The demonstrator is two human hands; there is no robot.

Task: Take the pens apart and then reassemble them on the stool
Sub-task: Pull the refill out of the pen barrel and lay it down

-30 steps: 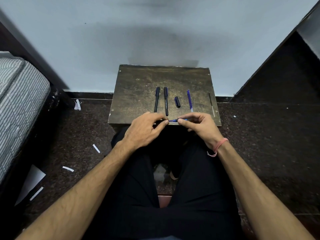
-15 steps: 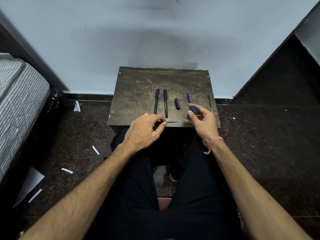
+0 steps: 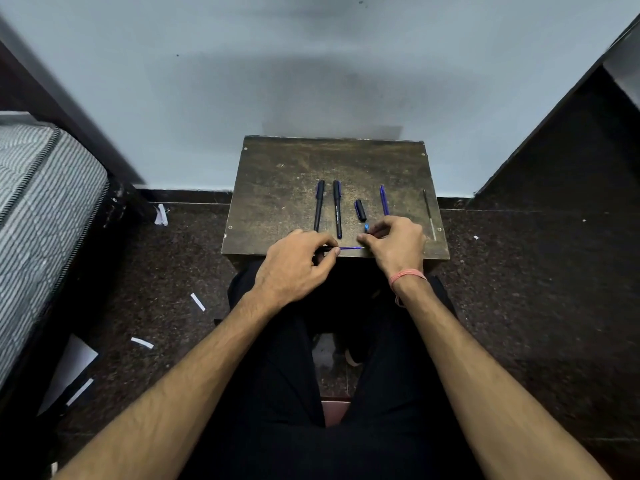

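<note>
Dark worn wood stool stands against a pale wall, its top serving as the work surface. Left hand sits at the near edge, fingers curled, pinching the dark end of a pen barrel. A thin blue refill spans the gap from the left fingertips to the right hand, lying roughly parallel to the near edge. Right hand has thumb and forefinger closed on the refill's right end; other fingers curled, and a small blue piece shows just above them, can't tell whether it's held or lying on the surface. On the surface beyond the hands, left to right: two black capped pens and side by side, nearly parallel, close but apart; a short black cap alone; a blue barrel with its near end hidden behind the right hand; a thin dark refill near the right edge, well apart from the rest. Pink band on the right wrist. Person seated, black trousers below. Striped mattress at left, white paper scraps on the dark speckled floor.
</note>
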